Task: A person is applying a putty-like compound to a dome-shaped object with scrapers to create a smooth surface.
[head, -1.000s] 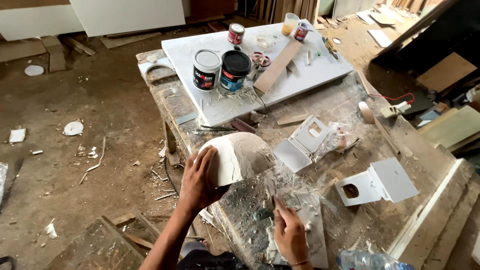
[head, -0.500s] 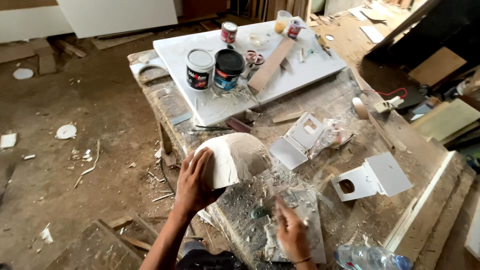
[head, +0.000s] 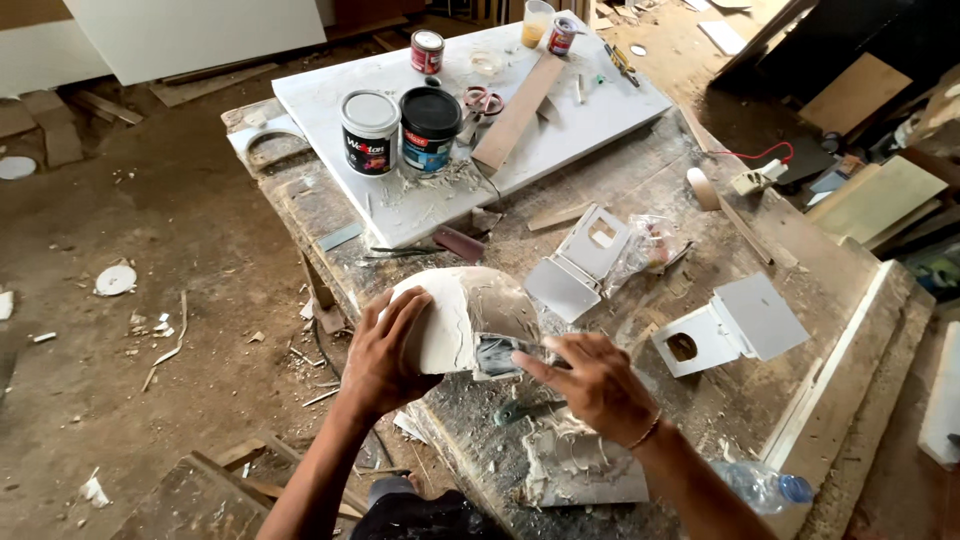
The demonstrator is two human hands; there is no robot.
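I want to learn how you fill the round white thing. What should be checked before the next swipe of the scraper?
1. Left hand steadies the rounded white piece: ok, palm and fingers are pressed on its side.
2. Right hand grips the putty knife: ok, blade lies against the piece.
3. Putty on the blade: cannot tell.
4. Spare putty close by: ok, a smeared board lies under the right hand.
5. Piece rests on the workbench: ok, though near its edge.
6. Black-lidded can closed: ok.
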